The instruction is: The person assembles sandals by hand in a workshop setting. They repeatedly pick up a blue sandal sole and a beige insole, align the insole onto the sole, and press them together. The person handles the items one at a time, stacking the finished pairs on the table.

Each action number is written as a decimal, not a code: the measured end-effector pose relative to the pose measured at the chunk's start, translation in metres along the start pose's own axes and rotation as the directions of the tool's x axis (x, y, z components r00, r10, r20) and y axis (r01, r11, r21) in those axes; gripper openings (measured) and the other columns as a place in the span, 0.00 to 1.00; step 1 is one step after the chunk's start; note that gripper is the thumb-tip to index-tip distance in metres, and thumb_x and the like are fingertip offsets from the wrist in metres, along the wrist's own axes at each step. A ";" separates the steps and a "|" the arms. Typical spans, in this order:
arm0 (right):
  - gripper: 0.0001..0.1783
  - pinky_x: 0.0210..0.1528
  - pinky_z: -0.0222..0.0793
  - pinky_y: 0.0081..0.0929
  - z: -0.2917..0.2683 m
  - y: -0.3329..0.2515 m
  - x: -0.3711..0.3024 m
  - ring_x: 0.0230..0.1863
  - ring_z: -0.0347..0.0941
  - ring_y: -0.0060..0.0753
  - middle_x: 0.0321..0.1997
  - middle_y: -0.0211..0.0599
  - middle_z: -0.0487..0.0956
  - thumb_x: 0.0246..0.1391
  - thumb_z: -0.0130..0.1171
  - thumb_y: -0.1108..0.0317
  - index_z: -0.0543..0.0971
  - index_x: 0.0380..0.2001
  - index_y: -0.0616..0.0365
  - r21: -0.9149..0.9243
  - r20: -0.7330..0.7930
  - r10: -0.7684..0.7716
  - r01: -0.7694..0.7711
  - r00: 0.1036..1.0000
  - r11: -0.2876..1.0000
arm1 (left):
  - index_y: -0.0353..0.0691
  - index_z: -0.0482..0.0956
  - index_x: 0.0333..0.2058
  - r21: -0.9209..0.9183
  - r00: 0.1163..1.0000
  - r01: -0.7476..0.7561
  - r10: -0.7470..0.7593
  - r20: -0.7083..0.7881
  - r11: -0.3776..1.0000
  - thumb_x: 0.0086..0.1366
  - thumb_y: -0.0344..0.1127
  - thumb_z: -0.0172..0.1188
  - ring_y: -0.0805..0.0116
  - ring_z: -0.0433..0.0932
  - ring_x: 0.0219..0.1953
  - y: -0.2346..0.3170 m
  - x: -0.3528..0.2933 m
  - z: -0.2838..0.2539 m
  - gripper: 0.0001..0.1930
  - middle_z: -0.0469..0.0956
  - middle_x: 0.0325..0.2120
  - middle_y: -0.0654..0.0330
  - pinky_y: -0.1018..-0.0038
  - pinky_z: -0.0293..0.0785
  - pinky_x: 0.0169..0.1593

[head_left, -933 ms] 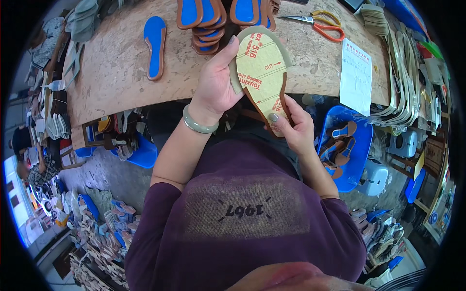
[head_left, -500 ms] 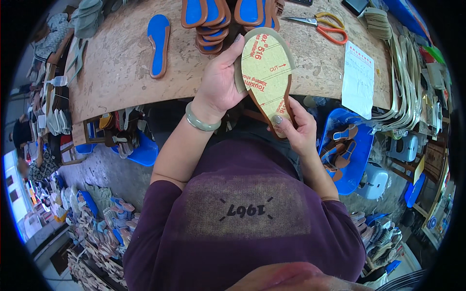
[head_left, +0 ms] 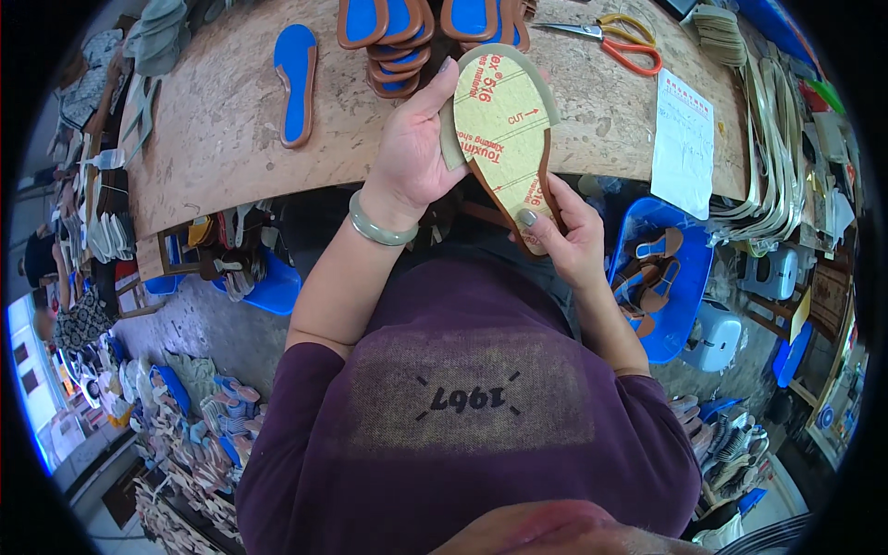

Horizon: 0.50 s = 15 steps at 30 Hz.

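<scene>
A shoe insole (head_left: 504, 139) is held in front of me, its pale yellow face with red print toward me. Brown edging runs along its narrow part, and a grey-green flap sticks out around its wide end. My left hand (head_left: 412, 153) grips the wide end from the left, thumb at the edge and fingers mostly hidden behind. Closed on the narrow lower end is my right hand (head_left: 575, 239), its thumb pressed on the yellow face. Beyond them, several blue insoles with brown rims (head_left: 400, 60) lie stacked on the wooden table (head_left: 222, 139). A single blue insole (head_left: 296, 88) lies to their left.
Scissors (head_left: 615, 42) with orange and yellow handles lie at the back right, near a written paper sheet (head_left: 683, 148). Long strips (head_left: 763, 139) hang over the table's right side. Below stands a blue bin (head_left: 680, 324) with brown shoe parts. Another person (head_left: 79, 319) is at far left.
The insole and both hands have shifted slightly up and left in the picture, along with the table. Both hands keep the same hold.
</scene>
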State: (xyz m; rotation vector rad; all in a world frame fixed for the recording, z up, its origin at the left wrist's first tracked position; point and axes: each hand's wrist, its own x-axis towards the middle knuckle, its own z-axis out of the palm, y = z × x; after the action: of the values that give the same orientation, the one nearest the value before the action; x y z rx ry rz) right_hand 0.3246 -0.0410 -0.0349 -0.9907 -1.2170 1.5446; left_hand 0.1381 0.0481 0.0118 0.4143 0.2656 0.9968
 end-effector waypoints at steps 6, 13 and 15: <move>0.27 0.38 0.74 0.19 0.000 0.003 0.000 0.35 0.76 0.21 0.43 0.38 0.79 0.59 0.57 0.71 0.66 0.59 0.69 0.004 -0.014 -0.002 0.002 1.000 1.000 | 0.30 0.53 0.64 0.072 0.998 -0.003 0.007 -0.060 0.997 0.74 0.51 0.31 0.51 0.56 0.67 0.000 0.002 -0.004 0.32 0.55 0.65 0.44 0.57 0.55 0.68; 0.27 0.37 0.74 0.19 0.002 0.004 0.000 0.34 0.77 0.22 0.42 0.38 0.80 0.58 0.58 0.70 0.66 0.59 0.69 0.001 -0.038 0.003 -0.003 0.999 1.000 | 0.31 0.55 0.64 0.099 0.997 -0.007 0.015 -0.078 0.995 0.74 0.51 0.31 0.53 0.60 0.65 -0.001 0.001 -0.004 0.31 0.58 0.64 0.45 0.58 0.59 0.67; 0.27 0.37 0.74 0.19 0.002 0.004 0.000 0.34 0.77 0.22 0.43 0.39 0.80 0.58 0.58 0.70 0.66 0.59 0.69 0.000 -0.037 0.006 -0.006 0.999 1.000 | 0.32 0.55 0.64 0.090 0.997 -0.018 0.025 -0.073 0.996 0.74 0.51 0.31 0.53 0.61 0.65 -0.002 0.001 -0.005 0.31 0.59 0.64 0.45 0.58 0.59 0.67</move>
State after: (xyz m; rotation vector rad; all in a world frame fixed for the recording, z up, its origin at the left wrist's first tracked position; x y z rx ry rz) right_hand 0.3219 -0.0419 -0.0387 -1.0196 -1.1895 1.5239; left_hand 0.1386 0.0493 0.0061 0.4631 0.3745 1.0253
